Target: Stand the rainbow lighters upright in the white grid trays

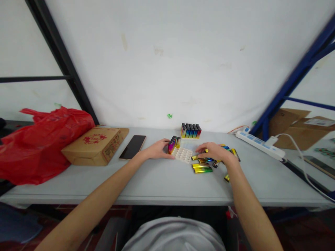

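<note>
Several upright lighters (172, 145) stand in the left end of a white tray (186, 156), well in from the grey table's (157, 181) near edge. The left hand (157, 149) curves around that end; whether its grip presses cannot be told. The right hand (213, 151) reaches over loose lighters (202, 170), its grip too hidden to tell. Best, I judge, to brace the tray lightly and handle lighters by their bodies. A marked white wall (157, 76) backs the table; a carton (90, 148) sits toward the left edge, a power strip (261, 144) toward the right.

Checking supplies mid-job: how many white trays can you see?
1 white tray, between the left hand and right hand; another may be hidden under the block of upright lighters by the wall.
</note>
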`<state>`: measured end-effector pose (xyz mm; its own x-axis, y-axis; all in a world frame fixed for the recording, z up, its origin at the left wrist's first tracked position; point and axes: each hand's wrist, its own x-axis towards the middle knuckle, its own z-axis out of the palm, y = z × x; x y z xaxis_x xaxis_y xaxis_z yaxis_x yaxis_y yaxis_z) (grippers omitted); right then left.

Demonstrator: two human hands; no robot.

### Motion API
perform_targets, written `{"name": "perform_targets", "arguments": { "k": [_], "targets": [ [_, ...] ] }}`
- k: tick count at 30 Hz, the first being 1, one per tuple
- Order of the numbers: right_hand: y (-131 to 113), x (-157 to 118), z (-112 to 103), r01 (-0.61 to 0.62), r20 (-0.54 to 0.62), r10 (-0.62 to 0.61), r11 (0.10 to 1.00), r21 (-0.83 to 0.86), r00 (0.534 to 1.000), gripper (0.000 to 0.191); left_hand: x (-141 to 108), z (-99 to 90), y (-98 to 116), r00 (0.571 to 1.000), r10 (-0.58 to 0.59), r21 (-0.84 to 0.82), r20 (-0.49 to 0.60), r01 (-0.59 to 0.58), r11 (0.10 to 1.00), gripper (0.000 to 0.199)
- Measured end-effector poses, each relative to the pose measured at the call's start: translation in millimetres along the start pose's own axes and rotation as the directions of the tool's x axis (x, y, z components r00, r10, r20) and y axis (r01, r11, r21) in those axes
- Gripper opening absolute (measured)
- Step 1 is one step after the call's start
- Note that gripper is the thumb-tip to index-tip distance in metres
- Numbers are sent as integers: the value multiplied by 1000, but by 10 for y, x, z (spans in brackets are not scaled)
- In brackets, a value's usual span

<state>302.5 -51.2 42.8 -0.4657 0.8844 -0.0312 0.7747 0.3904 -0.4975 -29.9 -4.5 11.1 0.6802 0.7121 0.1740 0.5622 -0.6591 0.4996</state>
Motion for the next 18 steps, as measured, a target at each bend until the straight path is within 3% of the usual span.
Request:
{"name": "perform_targets", "arguments": {
  "k": [5, 8, 11, 13, 18],
  "targets": [
    [17, 39, 37, 39, -31, -43, 993, -112, 999, 20, 0, -6, 16, 1000, -10, -6, 0, 10, 1000, 84],
    [52, 68, 65, 40, -133, -64, 984, -176, 989, 15, 3, -4, 14, 1000, -22, -9, 3, 22, 1000, 85],
    [53, 112, 98, 3, -274, -39, 991, -131, 961, 21, 6, 6, 0, 999, -41, -5, 0, 41, 999, 87],
    [33, 153, 123, -24, -382, -25, 992, -122, 924, 27, 6, 11, -7, 999, -33, -11, -10, 33, 999, 86],
    [-32, 265, 210, -65, -627, -61, 982, -177, 777, 29, 6, 5, 4, 1000, -24, -17, -14, 24, 1000, 86]
  ]
}}
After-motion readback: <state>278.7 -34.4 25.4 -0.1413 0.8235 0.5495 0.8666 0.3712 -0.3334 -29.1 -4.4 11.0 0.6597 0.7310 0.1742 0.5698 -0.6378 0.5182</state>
